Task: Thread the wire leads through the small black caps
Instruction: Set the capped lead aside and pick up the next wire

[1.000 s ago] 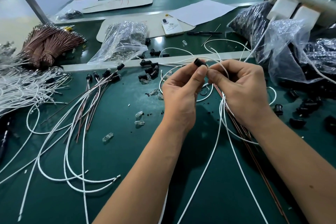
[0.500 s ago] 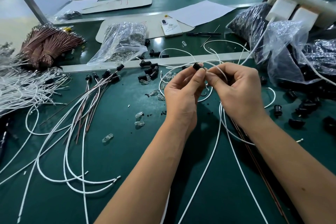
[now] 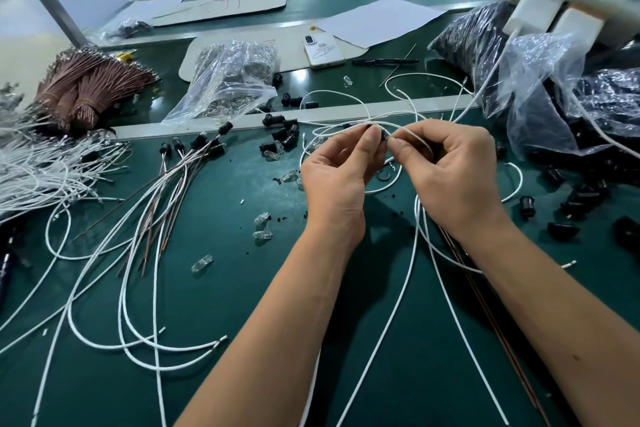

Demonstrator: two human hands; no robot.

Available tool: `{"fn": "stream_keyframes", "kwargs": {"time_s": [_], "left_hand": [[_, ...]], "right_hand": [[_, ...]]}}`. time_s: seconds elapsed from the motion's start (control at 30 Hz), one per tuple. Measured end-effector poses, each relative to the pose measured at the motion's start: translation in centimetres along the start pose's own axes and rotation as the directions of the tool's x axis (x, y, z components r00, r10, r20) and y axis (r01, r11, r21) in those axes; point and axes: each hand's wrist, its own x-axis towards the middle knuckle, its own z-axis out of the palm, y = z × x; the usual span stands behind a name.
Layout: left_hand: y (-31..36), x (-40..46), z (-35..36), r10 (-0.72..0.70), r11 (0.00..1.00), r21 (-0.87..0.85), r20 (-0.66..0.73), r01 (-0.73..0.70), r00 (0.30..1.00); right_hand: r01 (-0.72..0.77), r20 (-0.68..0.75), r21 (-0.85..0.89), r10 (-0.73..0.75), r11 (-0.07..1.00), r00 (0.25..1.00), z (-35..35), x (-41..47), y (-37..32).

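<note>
My left hand [image 3: 341, 177] pinches a small black cap [image 3: 381, 135] between thumb and fingertips, above the green table. My right hand [image 3: 453, 173] pinches the end of a white wire lead [image 3: 414, 137] right at the cap; its fingers are curled. White leads [image 3: 412, 253] hang down from my hands and trail toward me, with a brown lead [image 3: 485, 308] beside them. The cap is mostly hidden by my fingertips. Loose black caps [image 3: 282, 139] lie beyond my left hand, and more [image 3: 562, 230] lie at the right.
Finished leads with caps [image 3: 194, 149] fan out on the left, beside a heap of white wires [image 3: 31, 170] and a brown wire bundle [image 3: 83, 87]. Small clear bulbs [image 3: 261, 229] are scattered mid-table. Plastic bags [image 3: 228, 80] [image 3: 554, 87], a phone [image 3: 322, 50] and a pen [image 3: 384, 61] lie behind.
Both hands have shifted slightly away from me and to the right. The cap sits lower between my left fingertips, and the right fingertips have closed in against it.
</note>
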Motion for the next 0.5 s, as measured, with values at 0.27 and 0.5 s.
{"fn": "stream_keyframes", "kwargs": {"time_s": [0.27,0.5], "left_hand": [[-0.5,-0.3,-0.2,0.094,0.994,0.062,-0.017,-0.093,0.995],[-1.1,-0.4,0.0,0.048,0.998,0.050,-0.028,-0.047,0.998]], "right_hand": [[0.017,-0.043,-0.053,-0.019,0.998,0.999,0.3,-0.3,-0.2],[0.031,-0.052,-0.085,-0.036,0.996,0.998,0.3,-0.4,-0.2]]}}
